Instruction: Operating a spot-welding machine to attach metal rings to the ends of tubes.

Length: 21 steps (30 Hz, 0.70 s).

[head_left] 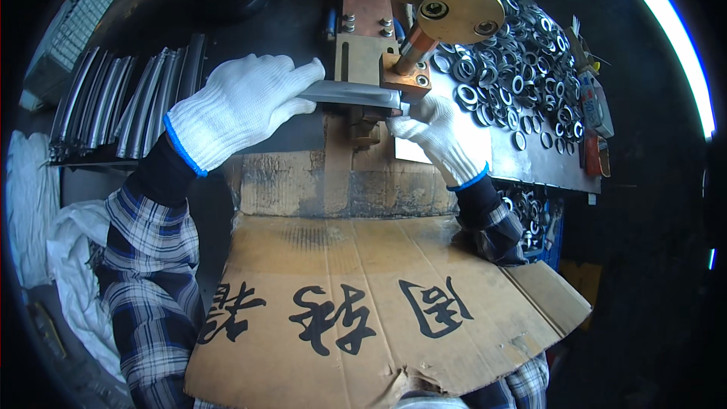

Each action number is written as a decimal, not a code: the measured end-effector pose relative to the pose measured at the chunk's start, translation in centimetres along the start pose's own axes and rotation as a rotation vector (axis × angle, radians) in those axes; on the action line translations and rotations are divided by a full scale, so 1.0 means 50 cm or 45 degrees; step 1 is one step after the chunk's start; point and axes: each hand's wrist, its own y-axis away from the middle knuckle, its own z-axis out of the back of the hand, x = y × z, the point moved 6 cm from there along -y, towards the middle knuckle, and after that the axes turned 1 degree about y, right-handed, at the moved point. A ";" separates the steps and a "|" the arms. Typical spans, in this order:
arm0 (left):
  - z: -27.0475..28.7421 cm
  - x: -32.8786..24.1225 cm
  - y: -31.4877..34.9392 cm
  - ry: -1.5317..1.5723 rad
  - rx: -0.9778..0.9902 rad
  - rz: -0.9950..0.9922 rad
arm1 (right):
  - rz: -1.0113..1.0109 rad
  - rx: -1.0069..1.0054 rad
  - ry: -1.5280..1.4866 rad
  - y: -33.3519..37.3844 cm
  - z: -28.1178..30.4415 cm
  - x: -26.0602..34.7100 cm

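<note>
In a white knitted glove, my left hand is closed round one end of a grey metal strip. The strip runs rightward under the copper electrode of what looks like a spot welder. At the strip's far end my right hand, gloved too, has its fingers bent close together beside the electrode. What the right fingers hold, if anything, is hidden. Below the strip a lower electrode holder shows.
Bundled metal strips stand at the left. On the right, many metal rings cover a metal table. A marked cardboard sheet lies over my lap. White cloth hangs at the left; a lamp shines at the upper right.
</note>
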 end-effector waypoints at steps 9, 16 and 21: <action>-0.002 -0.013 0.006 0.006 0.011 0.051 | 0.020 0.034 -0.009 -0.011 0.009 -0.019; 0.005 -0.012 0.011 -0.065 -0.059 -0.004 | -0.006 0.061 0.328 -0.018 0.023 -0.017; 0.012 -0.014 0.016 -0.057 -0.125 -0.036 | -0.001 0.116 0.353 -0.019 0.020 -0.009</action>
